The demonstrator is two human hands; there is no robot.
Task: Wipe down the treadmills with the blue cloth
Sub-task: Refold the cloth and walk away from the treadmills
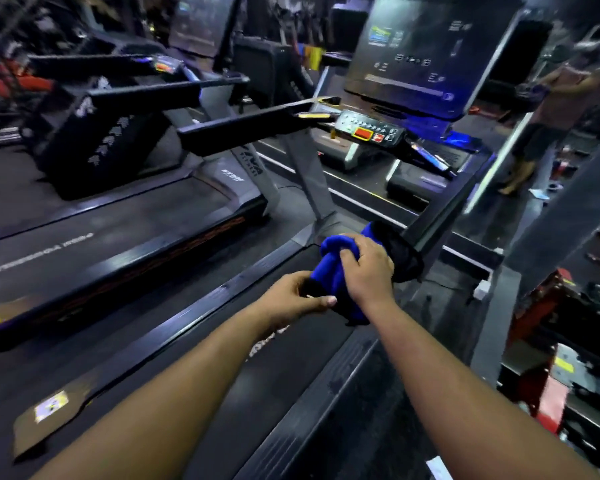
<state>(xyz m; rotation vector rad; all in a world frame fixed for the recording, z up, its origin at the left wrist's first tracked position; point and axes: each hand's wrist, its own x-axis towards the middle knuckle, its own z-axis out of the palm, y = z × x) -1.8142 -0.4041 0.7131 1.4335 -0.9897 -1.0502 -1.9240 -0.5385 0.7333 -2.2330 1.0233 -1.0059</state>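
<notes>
The blue cloth (331,268) is bunched up between both hands above the belt of the treadmill (291,368) I stand on. My right hand (369,268) grips the cloth's upper part, just in front of the black end of the right handrail (426,237). My left hand (291,299) pinches the cloth's lower end. The console (374,131) with a red display and a big dark screen (420,53) stand ahead. A second treadmill (118,233) lies to the left.
The left handrail (250,124) reaches toward me at chest height. More gym machines stand at the far left. A mirror on the right reflects a person (551,112). Red equipment (551,358) crowds the right edge.
</notes>
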